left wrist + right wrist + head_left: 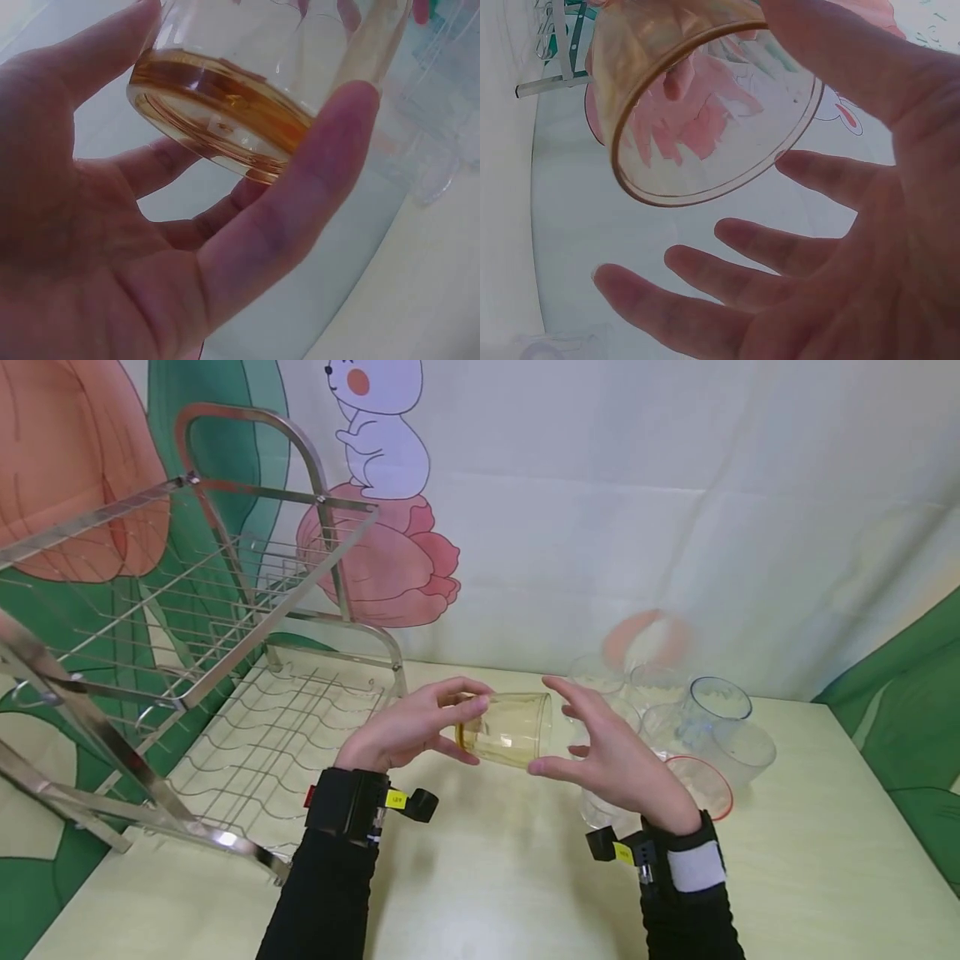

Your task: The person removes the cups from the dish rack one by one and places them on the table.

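A yellow-tinted clear glass point(506, 728) lies sideways in the air between both hands, above the table. My left hand point(420, 724) holds it by the base end, fingers and thumb curled around its sides. In the left wrist view the thick amber base point(217, 97) faces the palm. My right hand point(618, 758) is spread at the rim end, fingers apart and loosely bent. The right wrist view shows the glass's open mouth point(705, 127) toward the right palm, with a fingertip at the rim; whether it touches is hard to tell.
Several clear glasses stand grouped behind and right of my right hand, among them a blue-rimmed glass point(720, 700) and a red-rimmed glass point(703, 787). At the left is a two-tier metal dish rack point(262, 635) with wire shelves. A printed curtain point(600, 527) hangs behind the table point(495, 877).
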### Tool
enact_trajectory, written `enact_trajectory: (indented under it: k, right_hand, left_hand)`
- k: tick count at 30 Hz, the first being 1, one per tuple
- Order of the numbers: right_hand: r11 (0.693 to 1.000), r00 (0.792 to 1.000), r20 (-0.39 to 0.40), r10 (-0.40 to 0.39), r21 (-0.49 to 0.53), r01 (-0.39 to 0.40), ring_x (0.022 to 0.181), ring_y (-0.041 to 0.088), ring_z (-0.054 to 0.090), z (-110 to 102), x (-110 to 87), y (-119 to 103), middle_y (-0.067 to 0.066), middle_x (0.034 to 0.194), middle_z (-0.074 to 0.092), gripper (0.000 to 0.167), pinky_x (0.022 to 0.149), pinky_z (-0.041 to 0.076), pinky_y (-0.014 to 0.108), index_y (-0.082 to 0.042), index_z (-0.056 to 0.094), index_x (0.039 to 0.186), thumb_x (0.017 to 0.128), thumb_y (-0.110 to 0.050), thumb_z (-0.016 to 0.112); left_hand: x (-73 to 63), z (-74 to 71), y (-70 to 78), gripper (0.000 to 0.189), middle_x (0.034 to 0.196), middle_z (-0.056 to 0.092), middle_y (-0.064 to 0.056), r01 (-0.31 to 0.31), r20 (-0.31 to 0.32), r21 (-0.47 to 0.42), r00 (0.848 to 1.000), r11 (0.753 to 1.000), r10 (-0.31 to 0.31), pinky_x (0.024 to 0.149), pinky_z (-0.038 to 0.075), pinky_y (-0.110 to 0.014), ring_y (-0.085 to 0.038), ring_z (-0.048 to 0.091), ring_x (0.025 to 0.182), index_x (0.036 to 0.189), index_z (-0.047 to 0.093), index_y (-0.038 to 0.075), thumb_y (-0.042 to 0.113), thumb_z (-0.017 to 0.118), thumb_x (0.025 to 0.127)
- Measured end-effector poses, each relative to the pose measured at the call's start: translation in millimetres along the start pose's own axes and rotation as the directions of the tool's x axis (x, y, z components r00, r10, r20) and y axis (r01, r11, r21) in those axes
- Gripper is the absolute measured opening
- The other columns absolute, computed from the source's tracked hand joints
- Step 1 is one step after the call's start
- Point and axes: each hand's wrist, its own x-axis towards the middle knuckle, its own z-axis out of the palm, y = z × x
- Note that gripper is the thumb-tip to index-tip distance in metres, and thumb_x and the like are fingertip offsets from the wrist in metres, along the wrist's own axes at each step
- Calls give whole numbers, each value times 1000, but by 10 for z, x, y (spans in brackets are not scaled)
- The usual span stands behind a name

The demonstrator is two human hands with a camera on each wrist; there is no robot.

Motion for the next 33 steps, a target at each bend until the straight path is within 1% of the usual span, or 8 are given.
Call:
enact_trajectory:
  k: [5,10,16,18,22,24,29,33]
  right_hand:
    - [1000,1000,11,-7,11,7,133,35,39,2,2,21,1,153,30,90,88,54,42,-27,29,153,80,-44,80]
    - [999,1000,27,-15,39,14,134,34,39,18,12,28,-2,153,29,88,89,54,41,-27,30,152,81,-42,79]
    - [998,999,18,-38,54,37,131,33,41,54,14,12,0,151,33,83,89,54,40,-23,32,152,84,-36,78]
    - [998,999,19,-48,47,47,130,31,42,73,22,7,1,149,36,81,89,54,39,-21,34,151,84,-35,78]
    - [998,998,16,-65,-7,65,125,27,45,100,32,3,3,146,40,78,87,54,37,-20,36,150,85,-36,77]
    - [997,998,9,-65,-35,66,124,26,47,95,29,-1,3,145,41,78,87,54,36,-20,37,150,85,-37,77]
    - [997,998,-1,-64,-53,63,122,26,47,69,22,-9,5,143,42,77,86,55,37,-20,39,148,84,-36,78]
    - [995,997,-13,-78,-56,77,121,24,48,69,25,7,7,141,44,75,85,55,36,-19,41,147,84,-33,79]
  left_hand:
    - [-7,5,-74,43,121,50,-22,-19,2,-66,1000,998,19,82,53,-56,-37,56,108,132,50,6,28,62,98]
    - [-2,13,-166,40,120,50,-22,-41,21,-117,999,992,44,84,52,-57,-34,57,107,134,48,5,23,59,100]
    - [36,36,-291,46,124,49,-20,-60,30,-181,997,982,66,85,52,-56,-36,54,110,136,47,5,28,61,98]
    - [40,38,-342,48,127,48,-21,-65,32,-198,997,978,73,85,52,-56,-37,54,111,137,46,5,29,61,98]
    - [50,32,-431,46,130,46,-20,-76,45,-225,995,972,88,86,51,-58,-37,54,112,137,45,5,29,58,100]
    - [65,34,-448,45,130,47,-20,-81,52,-232,994,969,95,87,51,-58,-36,55,110,138,45,5,27,57,101]
    - [94,59,-445,50,128,48,-19,-88,49,-247,993,965,103,88,49,-61,-33,56,108,141,40,0,24,57,101]
    - [105,81,-452,47,128,48,-19,-97,42,-267,993,959,112,87,50,-60,-33,55,110,140,41,1,22,56,101]
